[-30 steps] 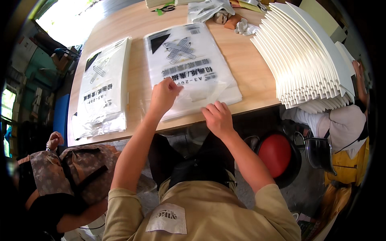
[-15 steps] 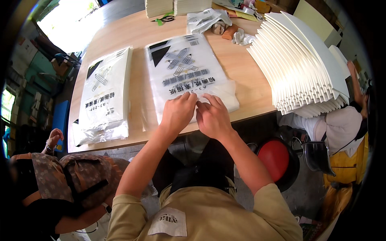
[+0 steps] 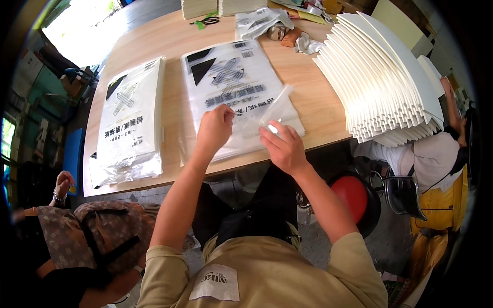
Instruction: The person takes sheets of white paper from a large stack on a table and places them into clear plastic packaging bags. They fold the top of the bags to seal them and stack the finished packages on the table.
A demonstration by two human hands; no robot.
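A flat pile of clear plastic bags (image 3: pixel 205 92) printed with black crossed pencils lies in front of me on the table. The near part of the top bag is lifted and creased between my hands. My left hand (image 3: pixel 215 126) is closed over the middle of the bag, its fingertips pinching the film. Over the near right corner, my right hand (image 3: pixel 286 149) has thumb and fingers closed on the bag's loose edge. To the left lies a stack of bagged paper packs (image 3: pixel 128 120) with the same print.
Fanned white paper stacks (image 3: pixel 377 82) stand at the table's right. Scissors (image 3: pixel 205 21), a tape roll (image 3: pixel 278 32) and crumpled plastic (image 3: pixel 257 23) lie at the back. Below the wooden table (image 3: pixel 174 72) is a red stool (image 3: pixel 349 197). People stand at both sides, one with a patterned backpack (image 3: pixel 110 231).
My hands, close together at the bag's near edge before, have moved apart. The left went up and left, the right outward and down, and the film between them has lifted.
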